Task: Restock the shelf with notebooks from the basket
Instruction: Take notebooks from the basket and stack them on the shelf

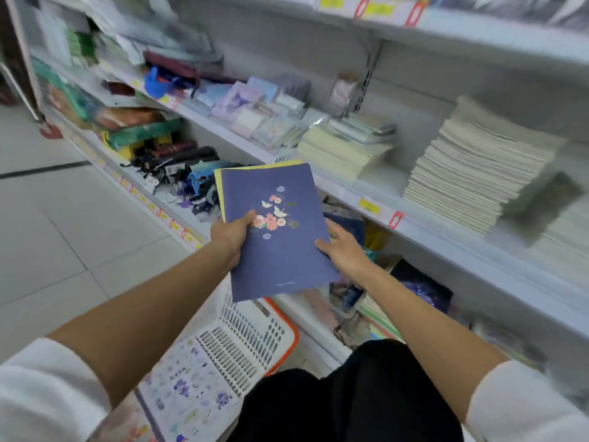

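Standing on a pale tiled floor [63, 234] beside a white shop shelf [350, 193], I am holding the navy floral notebook [277, 250] above the white basket [248, 346], where a flower-printed notebook [188, 390] is lying. My left hand [234, 232] is gripping its left edge and my right hand [345, 252] is pinching its right edge.

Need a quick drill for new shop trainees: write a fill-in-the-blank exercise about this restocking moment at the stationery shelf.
1. The left hand grips the dark blue notebook with a flower print, its ____ lying on the cover.
2. A second notebook peeks out beneath it; its cover is ____.
3. The white plastic basket below the notebooks has a rim coloured ____.

Missing words: thumb; yellow; orange.
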`<action>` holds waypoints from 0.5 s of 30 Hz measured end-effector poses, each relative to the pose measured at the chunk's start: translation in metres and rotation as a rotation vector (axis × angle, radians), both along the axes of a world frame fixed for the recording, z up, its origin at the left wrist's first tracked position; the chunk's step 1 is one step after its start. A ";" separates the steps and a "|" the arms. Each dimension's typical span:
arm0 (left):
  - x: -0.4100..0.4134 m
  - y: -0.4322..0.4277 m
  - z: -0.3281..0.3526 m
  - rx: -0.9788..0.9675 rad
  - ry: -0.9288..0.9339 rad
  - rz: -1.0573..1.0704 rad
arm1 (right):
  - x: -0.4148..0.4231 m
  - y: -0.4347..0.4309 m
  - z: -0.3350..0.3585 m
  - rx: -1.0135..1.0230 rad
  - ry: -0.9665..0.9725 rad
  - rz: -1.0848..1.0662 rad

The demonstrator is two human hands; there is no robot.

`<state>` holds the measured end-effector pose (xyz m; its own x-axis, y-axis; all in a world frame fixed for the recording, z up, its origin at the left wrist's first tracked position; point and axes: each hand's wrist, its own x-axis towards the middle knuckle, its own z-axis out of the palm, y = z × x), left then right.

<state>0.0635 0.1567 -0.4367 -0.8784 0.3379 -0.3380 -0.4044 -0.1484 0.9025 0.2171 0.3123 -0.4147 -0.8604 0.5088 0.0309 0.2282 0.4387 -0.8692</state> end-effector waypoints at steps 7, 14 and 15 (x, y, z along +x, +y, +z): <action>0.043 0.069 0.114 0.134 0.107 -0.374 | 0.068 0.036 0.097 0.071 0.387 -0.276; 0.098 0.134 0.200 0.153 0.302 -0.595 | 0.127 0.080 0.156 -0.097 0.609 -0.525; 0.102 0.144 0.205 0.126 0.340 -0.599 | 0.132 0.085 0.162 -0.119 0.632 -0.560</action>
<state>0.1652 0.3010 -0.2317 -0.5790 0.8153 -0.0042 -0.1476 -0.0998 0.9840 0.3490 0.3978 -0.2530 -0.3196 0.8844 0.3400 -0.1591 0.3037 -0.9394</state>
